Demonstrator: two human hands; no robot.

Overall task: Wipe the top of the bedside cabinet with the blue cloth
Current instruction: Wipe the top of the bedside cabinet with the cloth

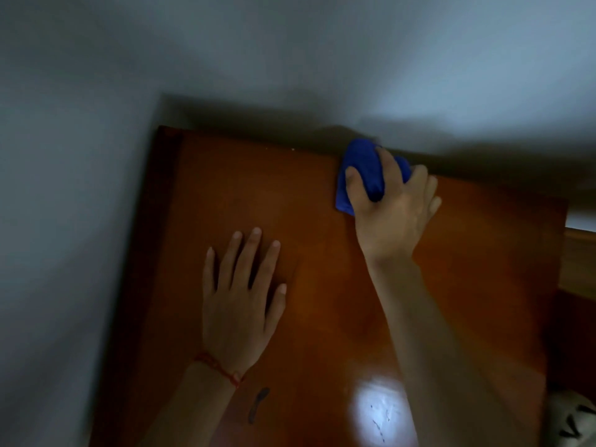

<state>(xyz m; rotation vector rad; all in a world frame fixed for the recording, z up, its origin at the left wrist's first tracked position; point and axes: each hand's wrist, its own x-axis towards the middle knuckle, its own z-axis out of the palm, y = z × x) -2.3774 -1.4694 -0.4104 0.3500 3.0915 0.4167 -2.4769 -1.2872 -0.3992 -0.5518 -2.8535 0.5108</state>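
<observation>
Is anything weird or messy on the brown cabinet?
Mostly fine. Dark scratchy marks show in the bright glare patch near the front of the cabinet top, away from the blue cloth in the right hand. Scratches or dirt, I cannot tell.

1. The right hand (392, 217) presses a bunched blue cloth (362, 171) onto the far edge of the bedside cabinet (322, 301) top, next to the pale wall (290, 53).
2. Its fingers (387, 162) wrap over the cloth, thumb on the left side.
3. The left hand (240, 304) lies flat, fingers spread, on the orange-brown wood (a red string bracelet (219, 369) circles the wrist).
4. A bright glare spot (375, 411) shows near the front edge.
</observation>
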